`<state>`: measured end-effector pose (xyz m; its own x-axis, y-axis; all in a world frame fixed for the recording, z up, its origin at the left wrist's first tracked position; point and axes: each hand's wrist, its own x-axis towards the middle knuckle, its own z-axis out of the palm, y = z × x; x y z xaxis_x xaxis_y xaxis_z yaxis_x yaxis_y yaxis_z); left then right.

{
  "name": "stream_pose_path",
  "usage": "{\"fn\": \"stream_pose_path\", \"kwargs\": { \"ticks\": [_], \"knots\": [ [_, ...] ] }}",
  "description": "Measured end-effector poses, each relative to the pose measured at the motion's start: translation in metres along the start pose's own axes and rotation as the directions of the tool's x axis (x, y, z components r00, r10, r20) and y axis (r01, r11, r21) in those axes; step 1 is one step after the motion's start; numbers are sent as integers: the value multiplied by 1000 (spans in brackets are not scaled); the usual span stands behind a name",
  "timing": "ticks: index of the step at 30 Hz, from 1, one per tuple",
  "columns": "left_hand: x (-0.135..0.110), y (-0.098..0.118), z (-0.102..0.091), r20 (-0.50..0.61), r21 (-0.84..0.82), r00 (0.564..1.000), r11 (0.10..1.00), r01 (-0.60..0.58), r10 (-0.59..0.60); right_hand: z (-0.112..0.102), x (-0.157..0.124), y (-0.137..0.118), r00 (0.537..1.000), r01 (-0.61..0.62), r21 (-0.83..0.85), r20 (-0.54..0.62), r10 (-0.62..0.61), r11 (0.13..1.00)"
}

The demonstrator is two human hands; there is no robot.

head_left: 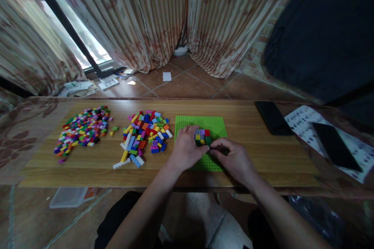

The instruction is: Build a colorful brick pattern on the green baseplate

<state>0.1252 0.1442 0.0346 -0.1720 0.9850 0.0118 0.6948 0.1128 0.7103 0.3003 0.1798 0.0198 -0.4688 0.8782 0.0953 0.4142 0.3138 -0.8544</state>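
A green baseplate [216, 124] lies on the wooden table [263, 155] in front of me. On it stands a small block of joined bricks [202, 135], purple, yellow, red and green. My left hand [185, 149] rests on the plate with its fingers curled against the block's left side. My right hand [233, 159] pinches at the block's lower right corner, thumb and forefinger together on a dark green brick [208, 141]. Both hands touch the block.
Two heaps of loose bricks lie to the left: small ones [83, 128] at far left, larger ones [144, 132] beside the plate. A black phone [273, 117] and a second dark phone [336, 146] on a printed sheet [304, 118] lie at right.
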Motion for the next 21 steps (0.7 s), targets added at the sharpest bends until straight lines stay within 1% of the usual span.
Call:
{"fn": "stream_pose_path", "kwargs": {
  "ticks": [2,5,8,12,18,21],
  "knots": [
    [1,1,0,-3,4,1000,1000,8,-8,-3,2,2,997,-79,106,26,77,991],
    [1,1,0,-5,11,1000,1000,10,-10,-6,6,4,987,-157,219,70,145,963],
    [1,2,0,-8,20,1000,1000,8,-8,-5,9,5,979,-204,249,66,194,947],
    [0,2,0,-9,20,1000,1000,3,-3,0,10,6,975,-223,280,53,217,934],
    [0,1,2,-26,24,1000,1000,-11,12,-1,14,3,947,-320,319,88,308,892],
    [0,-1,3,-37,19,999,1000,-18,19,-3,16,2,938,-347,318,100,333,882]
  ]
}}
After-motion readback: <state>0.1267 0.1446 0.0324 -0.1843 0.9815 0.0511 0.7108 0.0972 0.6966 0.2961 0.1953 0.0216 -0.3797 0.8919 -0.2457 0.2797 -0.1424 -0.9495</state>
